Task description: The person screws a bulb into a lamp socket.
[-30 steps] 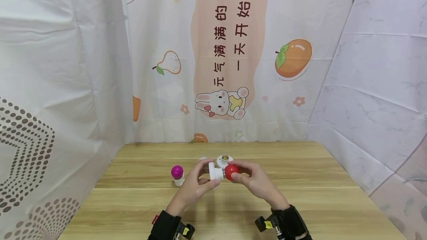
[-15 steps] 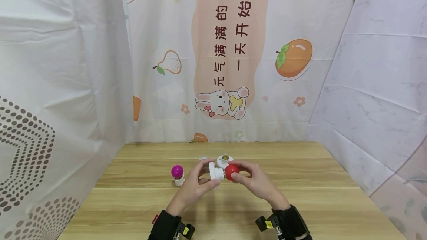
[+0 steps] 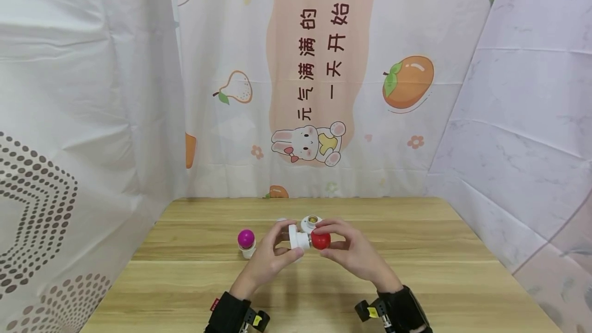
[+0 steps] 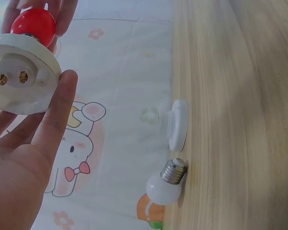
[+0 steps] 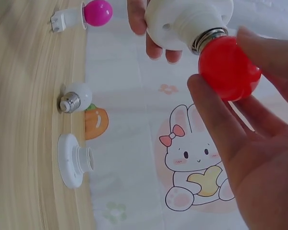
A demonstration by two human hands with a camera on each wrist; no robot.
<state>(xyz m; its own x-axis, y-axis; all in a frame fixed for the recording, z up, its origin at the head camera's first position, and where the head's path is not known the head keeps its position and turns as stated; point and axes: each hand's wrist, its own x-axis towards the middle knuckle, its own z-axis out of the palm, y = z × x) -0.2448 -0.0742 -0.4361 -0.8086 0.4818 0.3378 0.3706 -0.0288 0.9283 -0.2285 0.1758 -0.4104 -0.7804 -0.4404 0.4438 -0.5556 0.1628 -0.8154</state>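
Observation:
My left hand [image 3: 268, 260] grips a white lamp holder [image 3: 299, 239] by its round base, raised over the table; two brass screws show on its underside in the left wrist view. A red light bulb [image 3: 320, 240] sits in the holder's mouth, pointing right, with part of its metal screw thread [image 5: 209, 39] still showing. The thumb and fingers of my right hand [image 3: 358, 255] are spread around the red bulb, fingertips right at its surface. The bulb and holder lie nearly level, end to end between both hands.
On the wooden table [image 3: 416, 271], a magenta bulb [image 3: 246, 238] stands in a white plug-in socket [image 5: 66, 20] at left. Farther back are another white lamp holder [image 5: 71, 160] and a loose white bulb [image 5: 80, 96]. A printed curtain [image 3: 222, 143] hangs behind.
My right hand's fingers have shifted around the red bulb, the thumb now lower and off its front. My left hand and the lamp holder stay nearly still.

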